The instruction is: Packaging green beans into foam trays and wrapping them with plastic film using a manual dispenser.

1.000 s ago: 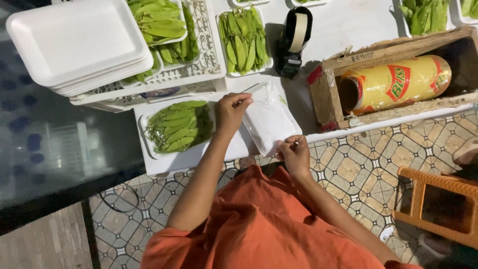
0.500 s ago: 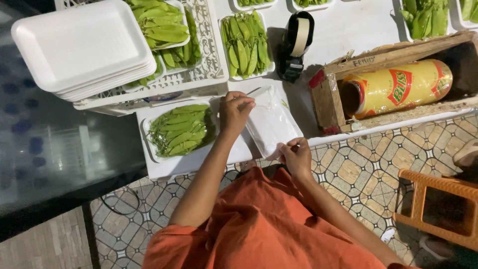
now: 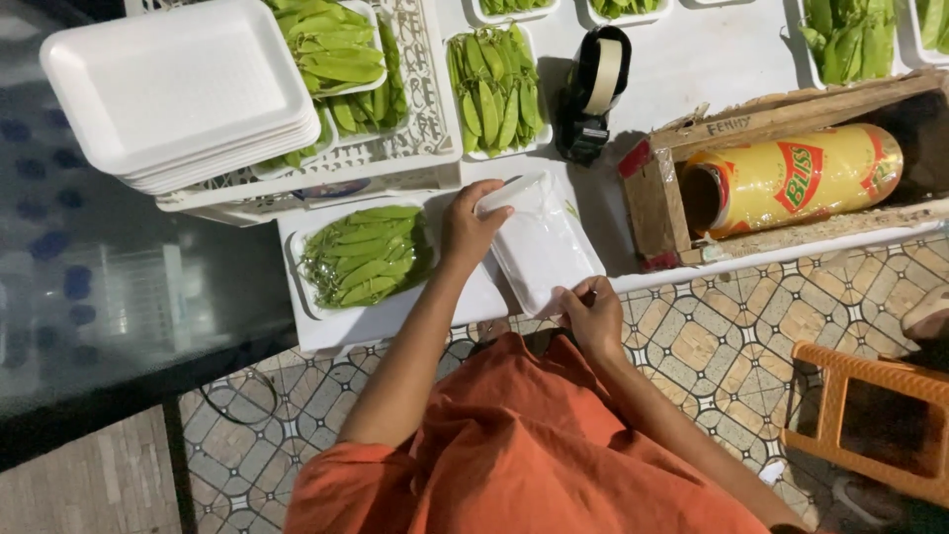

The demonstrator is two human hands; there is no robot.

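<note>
Orange shirt fills the bottom of the shot, and just past it both hands are on one white foam tray turned bottom-up and wrapped in clear cling film [image 3: 542, 247], sitting at the near edge of the white worktop [image 3: 682, 69]. The right hand [image 3: 591, 314] is pinched shut on the tray's near corner, fingers together on the film there. The left hand [image 3: 471, 223] is curled over the far left corner, thumb and fingers closed on the rim.

Handling-wise I'd guess it's super light and a bit flexy, the foam dents easily, and the film looks slick and clingy. Best held by the rim or corners, not squeezed in the middle.

Counting outward:
- one wrapped tray of green flat pea pods [image 3: 364, 257] just left of the hands
- one stack of empty white foam trays [image 3: 178, 89], can't tell how many are in it
- two filled trays in the white plastic crate [image 3: 435, 148]
- one open tray of pods [image 3: 492, 89] beside it
- one black tape dispenser [image 3: 591, 94]
- one yellow roll of cling film [image 3: 791, 178] in a wooden box [image 3: 652, 198]
- more pod trays at the far edge, cut off

One orange plastic stool [image 3: 870, 425] on the tiled floor.
</note>
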